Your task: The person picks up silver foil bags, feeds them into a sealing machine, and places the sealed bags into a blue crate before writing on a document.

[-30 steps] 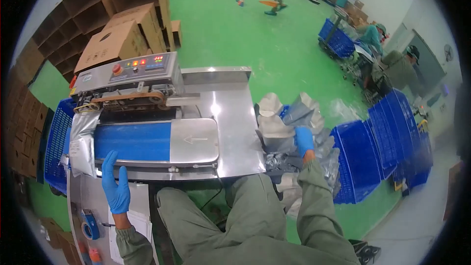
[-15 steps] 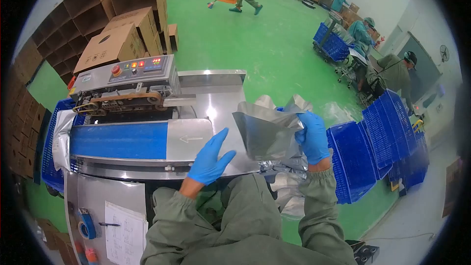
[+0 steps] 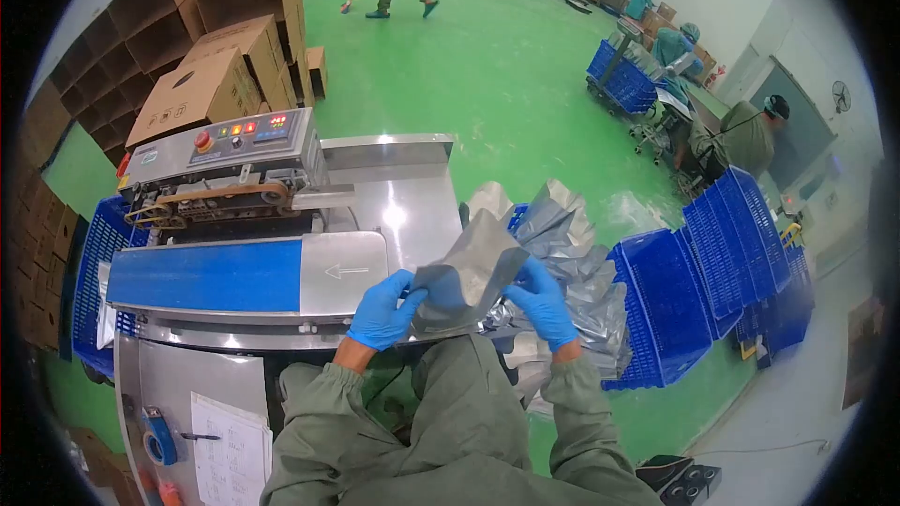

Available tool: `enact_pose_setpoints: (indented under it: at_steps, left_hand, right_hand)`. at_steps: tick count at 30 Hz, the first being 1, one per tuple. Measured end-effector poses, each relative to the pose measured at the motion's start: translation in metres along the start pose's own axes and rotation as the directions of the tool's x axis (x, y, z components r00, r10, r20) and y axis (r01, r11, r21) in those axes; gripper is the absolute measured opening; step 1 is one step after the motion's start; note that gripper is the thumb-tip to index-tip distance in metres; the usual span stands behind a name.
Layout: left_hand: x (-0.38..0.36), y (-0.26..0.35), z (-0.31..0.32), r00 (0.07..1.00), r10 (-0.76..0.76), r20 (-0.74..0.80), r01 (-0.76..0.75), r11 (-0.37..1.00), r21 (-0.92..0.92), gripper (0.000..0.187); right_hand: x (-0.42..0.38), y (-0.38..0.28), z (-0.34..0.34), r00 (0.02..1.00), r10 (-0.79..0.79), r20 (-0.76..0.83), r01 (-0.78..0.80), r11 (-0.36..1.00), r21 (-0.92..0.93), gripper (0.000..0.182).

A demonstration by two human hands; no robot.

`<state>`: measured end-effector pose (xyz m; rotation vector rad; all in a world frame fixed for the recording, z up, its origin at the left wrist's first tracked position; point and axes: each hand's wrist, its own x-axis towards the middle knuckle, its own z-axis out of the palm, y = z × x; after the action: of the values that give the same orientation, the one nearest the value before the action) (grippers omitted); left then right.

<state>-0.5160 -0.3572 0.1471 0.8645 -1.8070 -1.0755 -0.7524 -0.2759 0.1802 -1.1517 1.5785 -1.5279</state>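
A silver foil pouch (image 3: pixel 467 279) is held up in front of my lap, between both of my blue-gloved hands. My left hand (image 3: pixel 382 313) pinches its left upper corner, and my right hand (image 3: pixel 544 304) grips the right edge. To the right, several more silver pouches (image 3: pixel 583 292) stand crowded together in a blue basket, mostly hidden by them. On my left is a band sealing machine (image 3: pixel 225 169) with lit buttons and a red display. Its blue conveyor belt (image 3: pixel 206 276) ends at a metal plate (image 3: pixel 349 272) marked with a left-pointing arrow.
Blue baskets (image 3: pixel 661 309) are stacked at right. Another blue basket (image 3: pixel 89 295) with a silver pouch stands beyond the belt's left end. Papers (image 3: pixel 230 450), a pen and blue tape (image 3: pixel 161 439) lie on the near-left table. Cardboard boxes (image 3: pixel 197 84) rise behind the machine; several people work farther off.
My left hand has gone from open and empty to gripping the pouch. The pouch has moved left, toward my middle. At the belt's far end, a pouch has dropped into the basket.
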Motion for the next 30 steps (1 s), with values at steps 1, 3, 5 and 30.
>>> enact_pose_setpoints:
  at_steps: [1, 3, 5, 30]
  left_hand:
    - [0.002, 0.007, -0.003, 0.995, -0.04, 0.086, 0.035, 0.998, 0.057, 0.014]
    - [0.006, 0.014, -0.007, 0.983, -0.088, 0.162, 0.068, 0.99, 0.124, 0.015]
    - [0.007, 0.019, -0.009, 0.962, 0.028, 0.272, -0.165, 0.854, 0.494, 0.021]
    - [0.059, -0.113, -0.15, 0.696, -0.625, -0.352, 0.42, 0.753, -0.506, 0.023]
  right_hand:
    - [-0.002, 0.002, 0.0, 0.991, 0.066, 0.119, -0.046, 0.985, -0.165, 0.022]
    - [-0.001, 0.017, 0.0, 0.993, -0.075, 0.087, 0.098, 0.95, -0.296, 0.019]
    - [0.004, 0.033, 0.002, 0.951, -0.31, 0.012, 0.285, 0.857, -0.429, 0.011]
    - [0.078, 0.028, 0.184, 0.997, 0.013, -0.077, -0.004, 0.993, 0.115, 0.028]
